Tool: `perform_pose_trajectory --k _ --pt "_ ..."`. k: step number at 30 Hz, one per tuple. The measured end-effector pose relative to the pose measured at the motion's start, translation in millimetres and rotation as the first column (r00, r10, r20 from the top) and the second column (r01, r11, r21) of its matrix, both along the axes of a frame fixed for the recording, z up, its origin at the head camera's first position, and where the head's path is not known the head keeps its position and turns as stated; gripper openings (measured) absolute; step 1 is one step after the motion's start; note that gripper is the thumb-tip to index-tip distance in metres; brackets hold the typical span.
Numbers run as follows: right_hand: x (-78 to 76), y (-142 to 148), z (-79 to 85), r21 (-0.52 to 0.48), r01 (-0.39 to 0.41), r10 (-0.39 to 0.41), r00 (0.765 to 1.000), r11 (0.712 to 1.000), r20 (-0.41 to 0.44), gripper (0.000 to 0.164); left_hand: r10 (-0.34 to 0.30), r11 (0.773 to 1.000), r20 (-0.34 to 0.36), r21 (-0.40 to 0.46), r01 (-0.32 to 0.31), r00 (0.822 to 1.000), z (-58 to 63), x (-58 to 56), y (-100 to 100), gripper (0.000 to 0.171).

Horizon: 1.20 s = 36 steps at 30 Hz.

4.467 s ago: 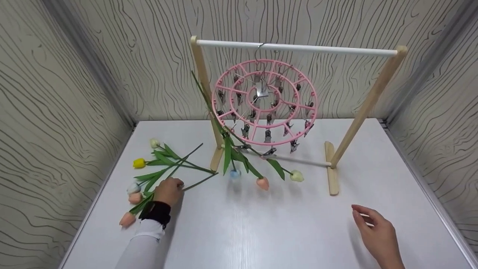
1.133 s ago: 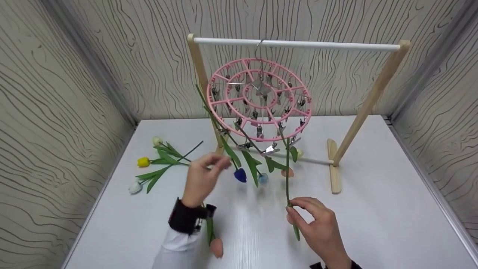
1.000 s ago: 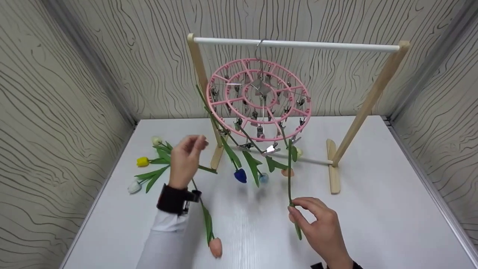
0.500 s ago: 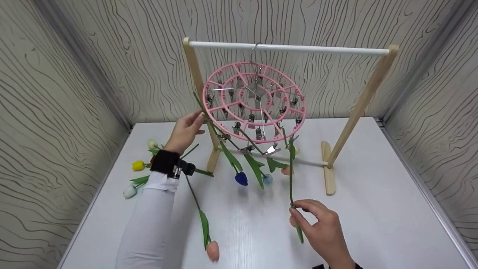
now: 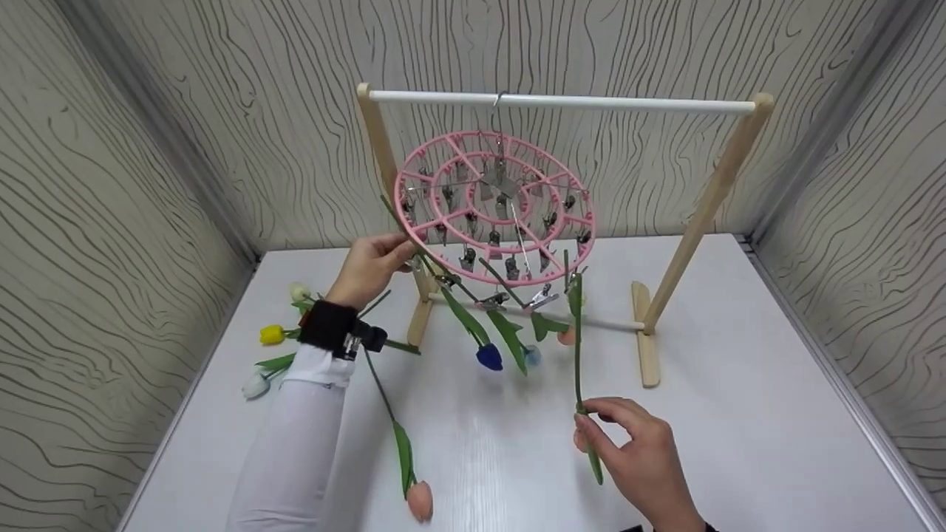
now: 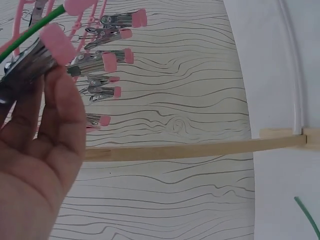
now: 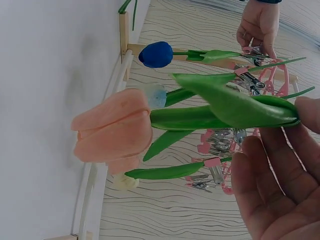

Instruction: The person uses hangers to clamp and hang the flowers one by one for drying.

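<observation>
My left hand point(image 5: 369, 270) is at the left rim of the round pink clip hanger point(image 5: 399, 193). In the left wrist view its fingers pinch a metal clip point(image 6: 30, 65) with pink tips, and a green stem passes just beyond it. My right hand point(image 5: 639, 451) pinches a peach artificial tulip point(image 7: 112, 127) near its leaf, bloom downward and stem pointing up toward the hanger. Clipped along the hanger's near edge are a dark blue tulip point(image 5: 489, 357), a light blue tulip point(image 5: 532, 356), another peach tulip point(image 5: 566, 336) and a cream tulip point(image 7: 125, 181).
The hanger hooks over the white bar point(image 5: 628, 103) of a wooden stand point(image 5: 702, 214). Loose on the table lie a peach tulip point(image 5: 420, 501) in front and yellow point(image 5: 271, 335), white point(image 5: 256, 386) and cream point(image 5: 299, 292) tulips at left.
My left hand has gone from the tulips on the table up to the hanger's left rim. A dark blue tulip now hangs there. My right hand, bare at first, now holds a peach tulip.
</observation>
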State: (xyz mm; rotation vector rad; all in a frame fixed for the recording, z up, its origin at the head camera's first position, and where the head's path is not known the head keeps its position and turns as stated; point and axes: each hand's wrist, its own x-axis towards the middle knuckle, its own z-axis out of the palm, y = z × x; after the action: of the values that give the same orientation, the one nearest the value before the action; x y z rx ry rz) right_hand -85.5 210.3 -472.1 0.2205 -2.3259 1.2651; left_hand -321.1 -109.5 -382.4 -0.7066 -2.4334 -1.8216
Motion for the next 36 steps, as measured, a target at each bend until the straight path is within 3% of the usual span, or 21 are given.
perform_pose_trajectory --k 5,9,14,22,29,33,36 --pt "1.5 1 0.8 -0.014 0.012 -0.011 0.999 1.000 0.030 0.017 -0.024 0.990 -0.093 -0.141 0.011 0.995 3.1 13.9 -1 0.021" --pt "1.8 1 1.0 -0.016 0.020 -0.020 0.999 1.000 0.042 0.016 -0.096 0.978 -0.134 -0.197 0.068 0.986 -1.1 18.2 0 0.018" --pt "1.5 1 1.2 -0.029 0.014 -0.013 0.999 0.999 0.053 0.016 -0.178 0.961 -0.128 -0.234 0.144 0.976 -3.2 27.6 4 0.020" --pt "2.1 1 1.5 -0.061 -0.016 0.020 0.997 0.998 0.069 0.017 -0.263 0.957 -0.012 -0.134 0.259 0.965 -4.8 40.5 18 0.025" --pt "1.6 1 1.9 -0.057 -0.054 0.055 0.998 0.997 0.021 0.015 -0.323 0.945 -0.040 -0.071 0.320 0.945 6.6 59.4 32 0.033" --pt "1.0 1 2.1 -0.078 -0.055 0.056 0.998 0.995 0.015 0.016 -0.355 0.935 -0.025 0.008 0.355 0.935 -3.0 55.1 39 0.034" --pt "0.3 0 2.2 -0.099 -0.055 0.058 0.998 0.994 0.025 0.017 -0.344 0.937 -0.018 0.060 0.344 0.939 -10.7 52.4 45 0.031"
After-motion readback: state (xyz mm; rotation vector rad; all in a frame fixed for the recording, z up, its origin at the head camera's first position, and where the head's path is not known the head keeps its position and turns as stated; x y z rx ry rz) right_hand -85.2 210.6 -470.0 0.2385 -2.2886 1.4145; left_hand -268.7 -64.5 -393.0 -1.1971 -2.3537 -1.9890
